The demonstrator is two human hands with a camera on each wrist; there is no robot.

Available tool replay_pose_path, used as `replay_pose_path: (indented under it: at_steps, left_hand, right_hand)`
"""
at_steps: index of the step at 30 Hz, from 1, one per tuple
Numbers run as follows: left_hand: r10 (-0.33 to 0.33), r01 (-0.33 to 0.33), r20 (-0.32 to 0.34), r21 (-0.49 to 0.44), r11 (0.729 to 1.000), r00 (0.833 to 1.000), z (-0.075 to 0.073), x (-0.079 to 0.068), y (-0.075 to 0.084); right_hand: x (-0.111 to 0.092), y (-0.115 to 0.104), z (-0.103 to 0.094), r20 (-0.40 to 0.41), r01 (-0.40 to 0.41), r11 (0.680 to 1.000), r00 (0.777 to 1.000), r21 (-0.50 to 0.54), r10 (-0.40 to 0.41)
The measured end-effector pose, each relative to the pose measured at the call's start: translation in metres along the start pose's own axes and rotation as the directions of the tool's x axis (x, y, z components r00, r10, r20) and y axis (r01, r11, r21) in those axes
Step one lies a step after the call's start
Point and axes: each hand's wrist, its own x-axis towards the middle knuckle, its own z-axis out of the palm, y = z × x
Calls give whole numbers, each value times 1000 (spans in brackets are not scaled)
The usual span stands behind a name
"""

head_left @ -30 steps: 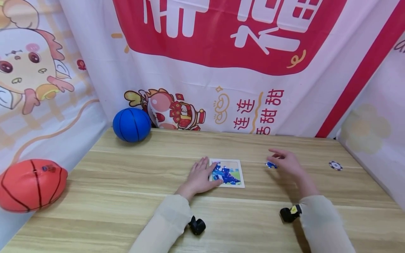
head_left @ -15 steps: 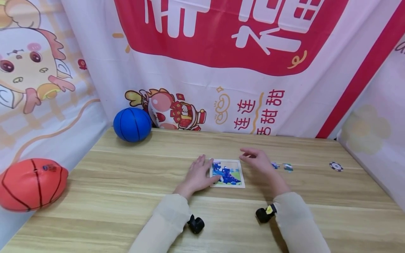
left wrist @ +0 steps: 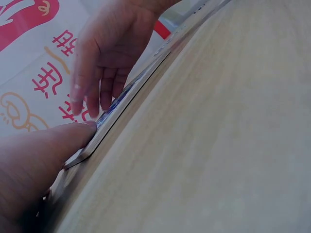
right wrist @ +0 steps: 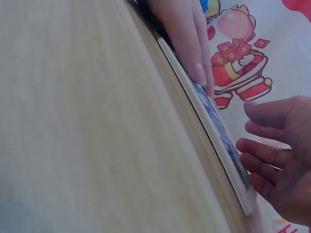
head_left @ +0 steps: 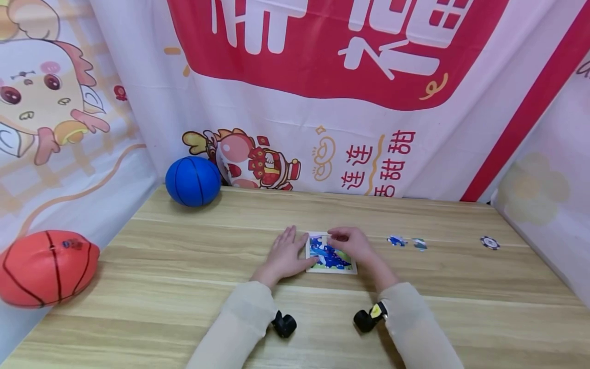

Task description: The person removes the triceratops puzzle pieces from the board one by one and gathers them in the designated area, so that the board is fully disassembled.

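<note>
A small white-framed jigsaw puzzle with a blue dinosaur picture lies flat on the wooden table. My left hand rests along its left side, fingers straight and spread, thumb over the picture. Above the upper part of the puzzle is my right hand, fingers bent downward, thumb and forefinger close together pinching a light puzzle piece that the fingers mostly hide. In the right wrist view, that hand's fingertips are right at the puzzle's edge. Two loose puzzle pieces, one blue and one greenish, lie to the right.
A round poker chip lies farther right on the table. At the back left sits a blue ball, and a dented red ball is at the left edge. Printed cloth hangs behind the table.
My right hand has moved left from the loose pieces to over the puzzle, uncovering both pieces. The left hand has slid very slightly left and remains at the puzzle's side.
</note>
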Motion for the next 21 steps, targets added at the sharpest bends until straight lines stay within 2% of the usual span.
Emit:
replay_pose_path:
  at_steps: [7, 14, 21]
  left_hand:
    - [6, -6, 18, 15, 1000, 1000, -1, 0, 1]
    - [11, -12, 20, 25, 1000, 1000, -1, 0, 2]
    - [13, -14, 22, 34, 999, 1000, -1, -1, 2]
  right_hand:
    - [2, 7, 14, -68, 43, 997, 997, -62, -47]
    - [2, 7, 20, -96, 109, 982, 988, -156, -125]
    - [2, 8, 23, -119, 39, 984, 991, -173, -60]
